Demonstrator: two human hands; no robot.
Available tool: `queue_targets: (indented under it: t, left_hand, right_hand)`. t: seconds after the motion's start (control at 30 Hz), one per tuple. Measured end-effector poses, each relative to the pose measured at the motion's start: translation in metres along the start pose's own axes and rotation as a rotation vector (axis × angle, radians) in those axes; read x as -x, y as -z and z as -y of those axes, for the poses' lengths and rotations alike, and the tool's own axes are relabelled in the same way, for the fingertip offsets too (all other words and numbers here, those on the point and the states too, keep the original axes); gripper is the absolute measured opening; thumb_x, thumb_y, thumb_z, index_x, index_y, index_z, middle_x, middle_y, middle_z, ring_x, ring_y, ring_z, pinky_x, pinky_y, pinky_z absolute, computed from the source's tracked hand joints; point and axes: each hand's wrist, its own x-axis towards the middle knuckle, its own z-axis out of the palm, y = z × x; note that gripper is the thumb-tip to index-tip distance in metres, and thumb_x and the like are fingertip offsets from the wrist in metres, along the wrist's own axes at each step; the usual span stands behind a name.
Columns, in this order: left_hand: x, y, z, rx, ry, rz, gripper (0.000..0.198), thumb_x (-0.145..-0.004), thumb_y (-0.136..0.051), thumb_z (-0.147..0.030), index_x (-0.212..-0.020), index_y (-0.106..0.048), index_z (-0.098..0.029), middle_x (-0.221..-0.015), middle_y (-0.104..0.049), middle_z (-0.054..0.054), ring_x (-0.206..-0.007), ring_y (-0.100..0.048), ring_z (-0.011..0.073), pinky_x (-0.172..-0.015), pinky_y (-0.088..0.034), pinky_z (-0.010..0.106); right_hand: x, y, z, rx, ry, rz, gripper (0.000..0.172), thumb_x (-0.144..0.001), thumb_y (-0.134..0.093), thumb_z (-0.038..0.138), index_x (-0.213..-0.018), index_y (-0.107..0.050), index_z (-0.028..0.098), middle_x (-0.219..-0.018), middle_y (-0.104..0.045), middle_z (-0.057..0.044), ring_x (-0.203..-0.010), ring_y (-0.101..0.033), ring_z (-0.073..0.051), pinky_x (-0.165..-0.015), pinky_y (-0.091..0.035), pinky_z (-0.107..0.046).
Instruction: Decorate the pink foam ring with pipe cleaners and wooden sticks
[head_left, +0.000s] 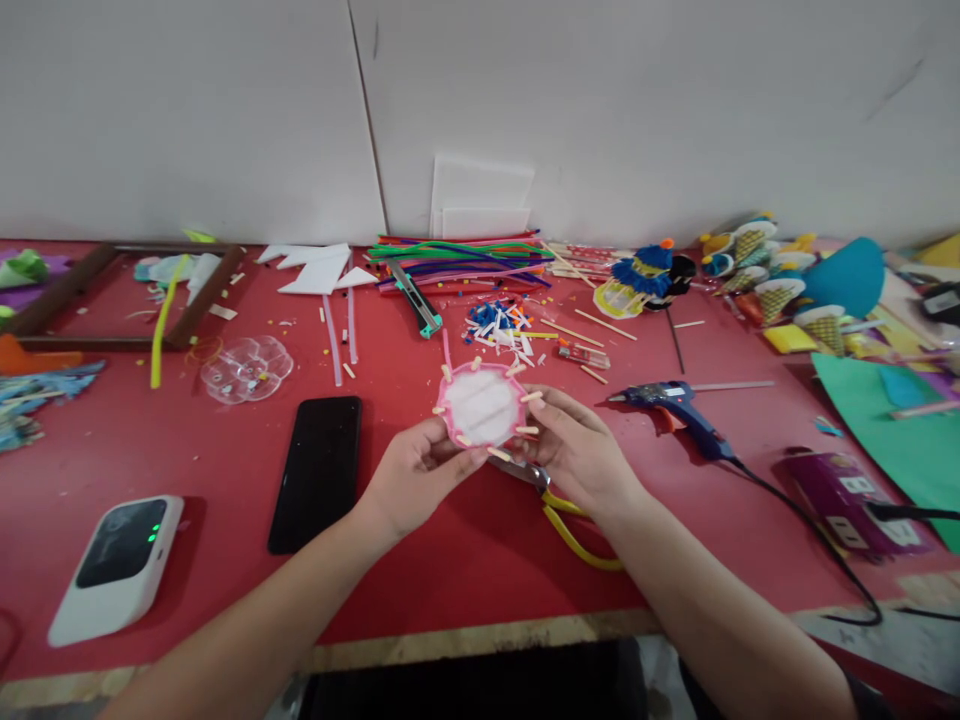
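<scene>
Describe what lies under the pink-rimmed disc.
Yellow-handled scissors show partly beneath the pink-rimmed disc and right hand; blade tips and the disc's underside are hidden.

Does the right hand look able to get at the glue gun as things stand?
Likely yes, though the right hand is holding the pink-rimmed disc; the glue gun lies close by to the hand's right, with only red tabletop seen between.
</scene>
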Motion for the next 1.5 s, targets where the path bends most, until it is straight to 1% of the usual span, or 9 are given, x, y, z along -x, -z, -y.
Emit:
queue_targets:
  t: [0.3, 0.53, 0.7, 0.87, 0.93, 1.03, 1.17, 1.4, 1.5]
  left_hand:
    - [0.004, 0.000, -0.002, -0.034, 0.033, 0.187, 0.022, -0.072, -0.075, -0.015, -0.093, -0.075, -0.019, -0.092, -0.079, 0.009, -0.096, -0.073, 0.0238, -0.092, -0.053, 0.036]
    - [0.003, 0.000, -0.005, -0.075, 0.004, 0.175, 0.022, -0.068, -0.067, -0.008, -0.083, -0.077, -0.020, -0.086, -0.078, 0.006, -0.095, -0.071, 0.0245, -0.094, -0.051, 0.039]
    - [0.004, -0.003, -0.004, 0.178, 0.092, 0.080, 0.036, -0.056, -0.059, 0.001, -0.079, -0.075, -0.021, -0.076, -0.076, 0.003, -0.084, -0.071, 0.0240, -0.086, -0.055, 0.040]
    - [0.000, 0.005, -0.010, 0.441, 0.192, 0.013, 0.029, -0.054, -0.056, -0.010, -0.076, -0.074, -0.015, -0.067, -0.072, 0.005, -0.062, -0.067, 0.0213, -0.063, -0.058, 0.036]
    - [-0.001, 0.006, -0.012, 0.439, 0.239, 0.018, 0.020, -0.064, -0.063, -0.023, -0.076, -0.075, -0.012, -0.069, -0.073, 0.009, -0.058, -0.066, 0.0209, -0.052, -0.055, 0.031]
    - [-0.002, 0.004, -0.012, 0.356, 0.333, 0.032, 0.031, -0.071, -0.072, -0.042, -0.076, -0.075, -0.012, -0.069, -0.073, 0.009, -0.059, -0.067, 0.0191, -0.052, -0.054, 0.026]
    - [0.001, -0.003, -0.008, 0.286, 0.412, 0.039, 0.023, -0.071, -0.079, -0.032, -0.083, -0.075, -0.013, -0.072, -0.073, 0.006, -0.058, -0.066, 0.0139, -0.052, -0.054, 0.021]
    - [-0.006, -0.001, -0.012, 0.467, 0.339, -0.279, 0.010, -0.077, -0.069, -0.010, -0.079, -0.065, -0.019, -0.080, -0.074, 0.002, -0.063, -0.069, 0.0158, -0.057, -0.060, 0.028]
    - [-0.012, 0.005, -0.010, 0.543, 0.271, -0.362, 0.015, -0.077, -0.068, -0.008, -0.078, -0.063, -0.022, -0.080, -0.074, -0.001, -0.068, -0.070, 0.0139, -0.066, -0.060, 0.027]
  right_hand:
    - [-0.007, 0.009, 0.003, -0.025, -0.027, -0.008, 0.036, -0.055, -0.089, 0.039, -0.079, -0.071, 0.018, -0.060, -0.066, 0.003, -0.047, -0.059, -0.009, -0.046, -0.052, -0.020]
    - [-0.004, 0.003, 0.006, 0.017, -0.041, 0.058, 0.035, -0.055, -0.089, 0.041, -0.075, -0.070, 0.018, -0.059, -0.064, 0.004, -0.048, -0.058, -0.008, -0.049, -0.054, -0.021]
    - [-0.004, 0.004, 0.007, 0.028, -0.068, 0.048, 0.038, -0.051, -0.090, 0.042, -0.073, -0.070, 0.018, -0.055, -0.062, 0.005, -0.045, -0.057, -0.008, -0.046, -0.051, -0.020]
    - [-0.004, 0.011, 0.006, 0.101, -0.094, 0.095, 0.035, -0.059, -0.087, 0.041, -0.079, -0.071, 0.018, -0.059, -0.063, 0.004, -0.047, -0.057, -0.009, -0.049, -0.051, -0.023]
    - [-0.003, 0.013, 0.006, 0.134, -0.100, 0.138, 0.034, -0.061, -0.085, 0.041, -0.082, -0.072, 0.018, -0.062, -0.064, 0.003, -0.049, -0.057, -0.009, -0.049, -0.049, -0.022]
    - [0.000, 0.013, 0.008, 0.206, -0.135, 0.209, 0.030, -0.065, -0.082, 0.039, -0.085, -0.074, 0.018, -0.065, -0.066, 0.002, -0.050, -0.055, -0.007, -0.049, -0.044, -0.020]
    - [-0.002, 0.013, 0.006, 0.293, -0.100, 0.151, 0.024, -0.070, -0.078, 0.036, -0.088, -0.073, 0.020, -0.065, -0.064, 0.004, -0.049, -0.050, -0.005, -0.047, -0.038, -0.018]
    - [-0.010, 0.014, -0.002, 0.274, 0.097, -0.032, 0.030, -0.075, -0.069, 0.047, -0.092, -0.065, 0.022, -0.073, -0.064, 0.003, -0.064, -0.060, -0.013, -0.064, -0.051, -0.029]
    - [-0.004, 0.018, 0.007, 0.696, 0.258, 0.001, 0.025, -0.084, -0.059, 0.045, -0.093, -0.063, 0.022, -0.082, -0.066, -0.001, -0.074, -0.063, -0.016, -0.070, -0.049, -0.032]
